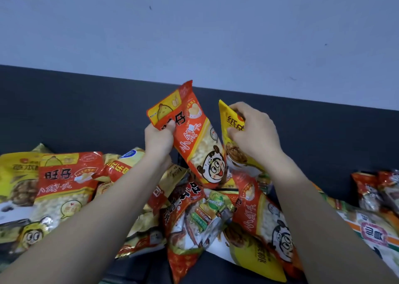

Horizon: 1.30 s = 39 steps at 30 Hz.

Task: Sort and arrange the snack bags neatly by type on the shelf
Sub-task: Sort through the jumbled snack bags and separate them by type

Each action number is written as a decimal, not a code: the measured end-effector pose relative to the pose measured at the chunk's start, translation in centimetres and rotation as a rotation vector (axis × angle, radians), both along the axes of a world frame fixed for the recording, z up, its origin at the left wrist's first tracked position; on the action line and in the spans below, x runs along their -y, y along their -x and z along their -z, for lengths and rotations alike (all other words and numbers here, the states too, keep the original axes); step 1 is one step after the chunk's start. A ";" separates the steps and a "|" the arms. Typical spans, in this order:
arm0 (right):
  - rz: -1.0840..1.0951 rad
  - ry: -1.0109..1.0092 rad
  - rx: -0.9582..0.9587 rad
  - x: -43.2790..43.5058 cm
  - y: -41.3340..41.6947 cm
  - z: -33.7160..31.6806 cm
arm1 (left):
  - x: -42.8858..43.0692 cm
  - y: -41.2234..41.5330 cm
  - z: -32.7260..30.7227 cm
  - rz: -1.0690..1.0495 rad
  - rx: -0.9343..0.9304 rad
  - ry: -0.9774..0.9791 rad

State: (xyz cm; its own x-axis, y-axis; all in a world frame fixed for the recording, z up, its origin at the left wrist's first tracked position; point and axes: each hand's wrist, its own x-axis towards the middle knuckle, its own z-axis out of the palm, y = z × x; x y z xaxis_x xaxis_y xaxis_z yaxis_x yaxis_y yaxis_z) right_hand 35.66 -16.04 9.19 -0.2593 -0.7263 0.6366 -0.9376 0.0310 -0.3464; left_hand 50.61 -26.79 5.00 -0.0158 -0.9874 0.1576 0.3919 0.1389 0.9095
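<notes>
Your forearms cover much of the pile of snack bags [194, 214], so you cannot count what lies beneath, and the bags at both side edges are cut off. Three red-orange bags with a cartoon face show: one tilted bag [192, 136] gripped near its top by your left hand [159, 141], one at the left [64, 186], one at lower right [259, 214]. Your right hand [252, 132] clutches a yellow bag [226, 115], its print mostly hidden, above the dark shelf [64, 111].
</notes>
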 end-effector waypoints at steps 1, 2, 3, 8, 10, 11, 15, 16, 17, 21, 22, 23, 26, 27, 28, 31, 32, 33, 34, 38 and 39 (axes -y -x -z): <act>-0.027 0.042 0.007 0.0 -0.6 -0.5 | 0.3 -0.6 -0.5 -0.008 -0.016 0.018; -0.054 0.084 0.019 0.1 -1.3 -0.9 | 0.7 -1.3 -1.1 -0.018 -0.039 0.035; -0.078 0.124 0.028 0.2 -2.0 -1.3 | 1.0 -2.1 -1.7 -0.033 -0.068 0.051; -0.209 0.296 0.134 2.6 -6.2 -2.2 | 3.2 -7.3 -4.1 -0.138 -0.193 0.092; -0.271 0.355 0.198 3.9 -8.2 -2.1 | 4.3 -9.9 -4.6 -0.182 -0.232 0.081; -0.302 0.376 0.225 4.7 -9.3 -2.0 | 4.7 -11.3 -4.7 -0.206 -0.247 0.078; -0.424 0.420 0.322 7.8 -13.7 -1.5 | 6.5 -16.5 -4.8 -0.288 -0.280 0.061; -0.451 0.424 0.361 8.6 -14.8 -1.3 | 6.9 -17.7 -4.8 -0.305 -0.288 0.056; -0.482 0.428 0.405 9.3 -15.8 -1.2 | 7.4 -18.9 -4.6 -0.325 -0.293 0.051; -0.589 0.412 0.578 12.6 -19.6 -0.7 | 9.1 -23.2 -4.2 -0.375 -0.307 0.020; -0.603 0.391 0.602 13.4 -20.5 -0.4 | 9.5 -24.3 -4.0 -0.387 -0.305 0.006; -0.610 0.368 0.622 14.2 -21.4 -0.1 | 10.2 -25.3 -3.7 -0.397 -0.295 -0.009; -0.599 0.289 0.682 16.7 -23.3 1.5 | 12.1 -27.9 -2.1 -0.400 -0.253 -0.067; -0.592 0.255 0.694 17.5 -23.8 2.1 | 12.7 -28.6 -1.4 -0.401 -0.238 -0.081; -0.584 0.215 0.700 18.3 -24.2 2.8 | 13.3 -29.2 -0.7 -0.396 -0.223 -0.089; -0.540 0.089 0.688 20.6 -25.1 5.3 | 15.1 -30.2 2.5 -0.359 -0.178 -0.101; -0.515 0.052 0.672 21.2 -25.3 6.2 | 15.5 -30.3 3.6 -0.332 -0.141 -0.113; -0.485 0.017 0.655 21.7 -25.4 7.0 | 16.0 -30.6 4.8 -0.305 -0.074 -0.123; -0.453 -0.015 0.639 22.2 -25.5 7.6 | 16.4 -30.9 6.0 -0.275 0.014 -0.131; -0.358 -0.118 0.610 23.0 -25.6 9.2 | 16.9 -32.9 9.2 -0.116 0.519 -0.204; -0.345 -0.154 0.612 23.1 -25.8 9.3 | 17.0 -33.4 9.7 -0.093 0.596 -0.243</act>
